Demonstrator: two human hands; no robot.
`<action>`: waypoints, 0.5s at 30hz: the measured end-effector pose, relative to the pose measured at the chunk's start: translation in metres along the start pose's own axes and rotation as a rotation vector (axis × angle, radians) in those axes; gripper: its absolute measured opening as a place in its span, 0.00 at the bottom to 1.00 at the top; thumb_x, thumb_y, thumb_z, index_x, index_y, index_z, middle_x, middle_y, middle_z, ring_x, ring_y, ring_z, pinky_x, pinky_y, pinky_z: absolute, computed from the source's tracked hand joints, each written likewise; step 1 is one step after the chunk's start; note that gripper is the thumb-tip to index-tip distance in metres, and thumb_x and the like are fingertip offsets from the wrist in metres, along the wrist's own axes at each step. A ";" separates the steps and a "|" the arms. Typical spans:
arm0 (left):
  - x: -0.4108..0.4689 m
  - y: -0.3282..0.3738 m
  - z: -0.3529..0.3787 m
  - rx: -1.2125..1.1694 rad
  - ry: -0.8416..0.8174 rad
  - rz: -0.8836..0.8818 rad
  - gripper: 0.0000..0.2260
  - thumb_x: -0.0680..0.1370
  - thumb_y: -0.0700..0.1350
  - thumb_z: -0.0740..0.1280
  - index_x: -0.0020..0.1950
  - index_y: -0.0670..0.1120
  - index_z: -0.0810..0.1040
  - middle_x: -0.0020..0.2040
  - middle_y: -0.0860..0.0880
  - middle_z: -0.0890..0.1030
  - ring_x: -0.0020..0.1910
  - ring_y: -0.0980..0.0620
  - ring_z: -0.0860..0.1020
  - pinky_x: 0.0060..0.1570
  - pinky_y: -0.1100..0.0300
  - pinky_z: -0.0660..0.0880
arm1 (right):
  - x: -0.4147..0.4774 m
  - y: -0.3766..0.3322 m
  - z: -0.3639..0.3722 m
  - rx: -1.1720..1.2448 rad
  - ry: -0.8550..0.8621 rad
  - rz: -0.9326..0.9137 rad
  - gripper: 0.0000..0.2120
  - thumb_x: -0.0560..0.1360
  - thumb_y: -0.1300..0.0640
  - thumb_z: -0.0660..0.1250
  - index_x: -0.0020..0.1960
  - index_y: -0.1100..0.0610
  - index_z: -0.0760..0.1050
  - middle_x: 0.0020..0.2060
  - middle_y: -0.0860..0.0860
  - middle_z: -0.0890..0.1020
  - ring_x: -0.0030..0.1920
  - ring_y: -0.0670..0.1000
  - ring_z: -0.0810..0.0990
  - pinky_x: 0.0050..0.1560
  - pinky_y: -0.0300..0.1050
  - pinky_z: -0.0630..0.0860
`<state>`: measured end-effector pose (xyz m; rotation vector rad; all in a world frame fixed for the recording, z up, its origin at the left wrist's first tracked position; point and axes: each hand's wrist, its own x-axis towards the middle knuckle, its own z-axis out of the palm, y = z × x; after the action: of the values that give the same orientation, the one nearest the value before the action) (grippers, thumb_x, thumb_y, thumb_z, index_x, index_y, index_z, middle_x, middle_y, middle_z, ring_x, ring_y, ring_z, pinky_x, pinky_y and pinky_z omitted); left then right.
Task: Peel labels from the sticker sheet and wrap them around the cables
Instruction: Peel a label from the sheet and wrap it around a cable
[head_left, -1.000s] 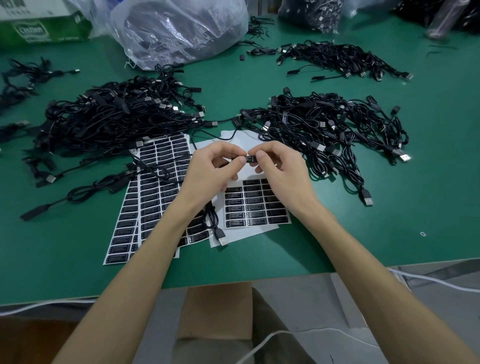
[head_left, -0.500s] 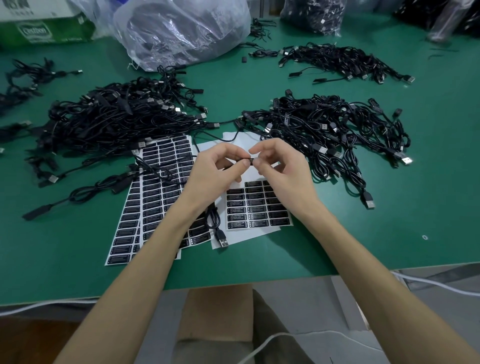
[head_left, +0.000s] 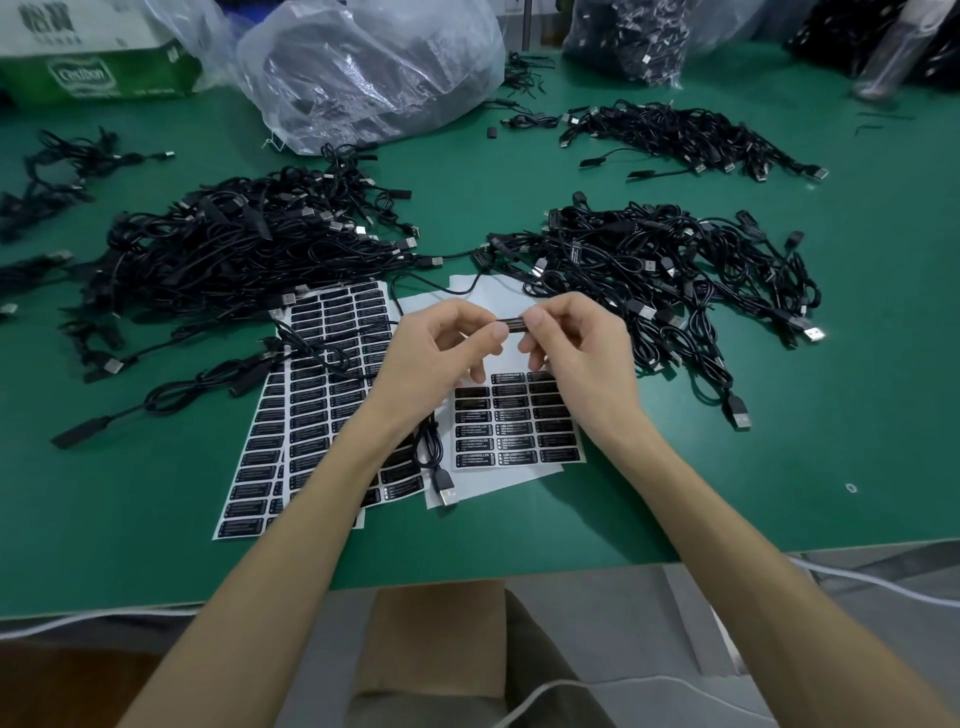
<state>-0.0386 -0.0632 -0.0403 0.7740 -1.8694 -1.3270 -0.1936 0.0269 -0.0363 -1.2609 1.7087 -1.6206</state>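
My left hand and my right hand meet above the sticker sheets and pinch a black cable between thumb and fingers. A black label is folded round the cable between the fingertips. The cable hangs down below my left hand, its USB plug lying on the sheet. Under my hands lies a partly used sticker sheet with rows of black labels. A fuller sticker sheet lies to its left.
A big pile of black cables lies at the left and another pile at the right, on the green table. A third pile is farther back. A plastic bag and a box stand behind.
Both hands stayed together over the sheet; the fingers have worked the label along the cable, and it now shows as a flat strip between the fingertips.
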 end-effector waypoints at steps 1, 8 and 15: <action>0.000 0.000 0.001 0.005 -0.001 -0.007 0.05 0.80 0.45 0.74 0.51 0.44 0.83 0.41 0.47 0.85 0.33 0.52 0.80 0.34 0.65 0.76 | 0.000 0.000 -0.001 0.024 0.057 0.004 0.06 0.84 0.59 0.66 0.50 0.59 0.79 0.36 0.51 0.84 0.34 0.46 0.80 0.38 0.40 0.75; 0.001 0.000 0.000 0.123 0.041 0.009 0.03 0.79 0.48 0.74 0.47 0.51 0.86 0.49 0.49 0.82 0.44 0.56 0.77 0.47 0.56 0.76 | 0.001 -0.006 -0.004 0.426 0.190 0.158 0.09 0.84 0.58 0.66 0.55 0.65 0.78 0.40 0.54 0.86 0.38 0.48 0.83 0.38 0.39 0.78; -0.001 0.005 -0.007 -0.056 0.268 -0.008 0.09 0.81 0.52 0.72 0.45 0.50 0.87 0.39 0.48 0.77 0.34 0.57 0.70 0.36 0.66 0.69 | -0.002 -0.002 0.003 0.344 -0.130 0.112 0.11 0.82 0.56 0.69 0.59 0.63 0.79 0.48 0.57 0.88 0.49 0.56 0.88 0.45 0.44 0.83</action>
<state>-0.0328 -0.0649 -0.0343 0.8843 -1.6130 -1.2103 -0.1893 0.0271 -0.0351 -1.0575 1.3288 -1.6416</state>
